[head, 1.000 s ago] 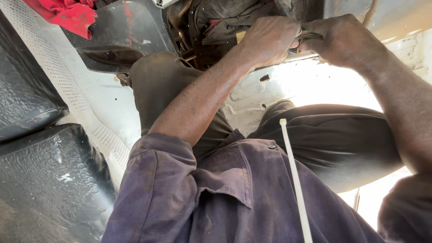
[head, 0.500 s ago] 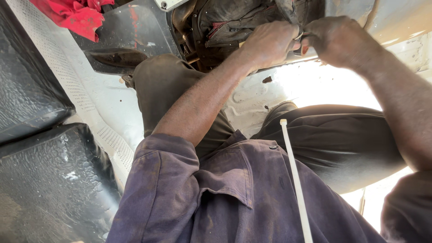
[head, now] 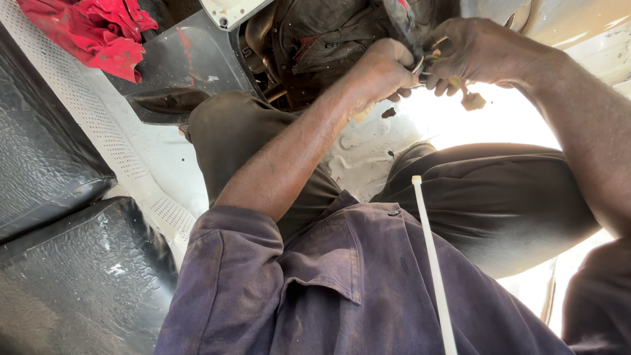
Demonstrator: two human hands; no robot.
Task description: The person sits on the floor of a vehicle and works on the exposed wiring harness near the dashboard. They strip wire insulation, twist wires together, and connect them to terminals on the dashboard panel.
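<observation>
My left hand (head: 384,69) is clenching a small metal tool (head: 420,66) | my right hand (head: 476,52) is pinching yellowish connectors (head: 470,98) | dark machinery (head: 315,39) is crowding close above | red cloth (head: 98,29) is lying well apart.

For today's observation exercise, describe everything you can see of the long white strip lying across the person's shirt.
The white strip is thin, flat and straight, and looks like plastic, perhaps a cable tie. It runs from the bottom edge of the picture up over the purple shirt to a squared tip near the dark trousers, leaning slightly left. Its lower end is cut off by the frame. Neither the left hand nor the right hand touches it; both are busy higher up.
</observation>
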